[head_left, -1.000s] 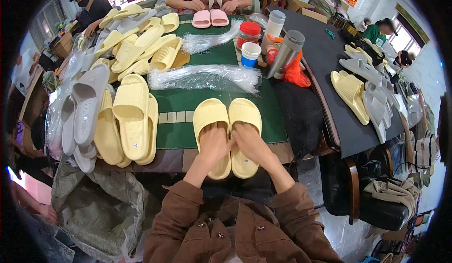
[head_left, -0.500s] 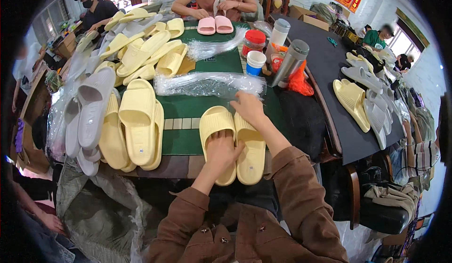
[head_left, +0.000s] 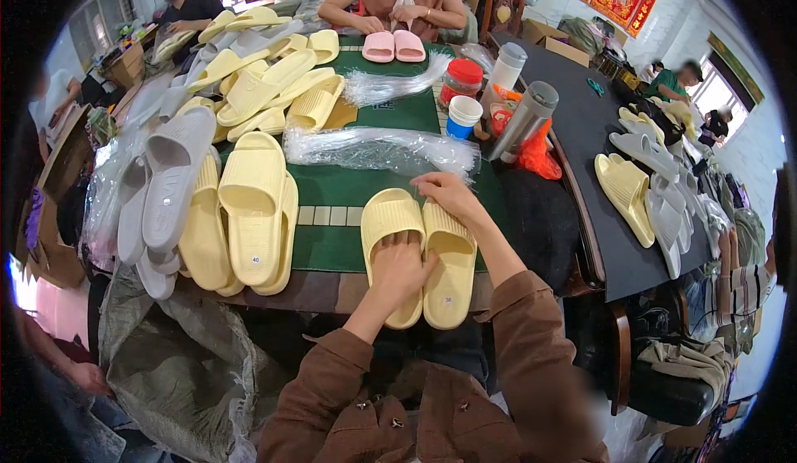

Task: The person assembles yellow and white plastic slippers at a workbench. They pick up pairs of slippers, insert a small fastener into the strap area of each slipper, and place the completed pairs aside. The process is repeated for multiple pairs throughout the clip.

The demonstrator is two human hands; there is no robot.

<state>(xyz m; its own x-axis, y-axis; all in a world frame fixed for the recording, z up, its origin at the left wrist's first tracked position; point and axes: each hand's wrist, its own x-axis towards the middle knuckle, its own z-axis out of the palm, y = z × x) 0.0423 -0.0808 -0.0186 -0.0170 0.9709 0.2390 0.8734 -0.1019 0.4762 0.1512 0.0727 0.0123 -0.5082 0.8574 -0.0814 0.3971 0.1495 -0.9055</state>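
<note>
A pair of pale yellow slide sandals lies side by side at the front edge of the table, toes pointing away from me. My left hand (head_left: 398,270) has its fingers tucked under the strap of the left slide (head_left: 392,214), while its thumb reaches across to the inner side of the right slide (head_left: 450,289). At the right slide's toe, my right hand (head_left: 448,193) is closed in a pinch; whatever is between the fingertips is too small to make out. Just beyond lies a bundle of clear thin plastic strands (head_left: 374,149).
Stacked yellow slides (head_left: 255,214) and grey slides (head_left: 174,185) fill the left side. A white-and-blue cup (head_left: 463,118), a red-lidded jar (head_left: 461,81) and a steel flask (head_left: 527,119) stand back right. Opposite, a co-worker (head_left: 398,2) handles pink slides (head_left: 394,46).
My view has shifted slightly, so the table contents sit a little further right. My right hand has drawn in from the plastic strands to the right slide's toe. The left hand keeps its place.
</note>
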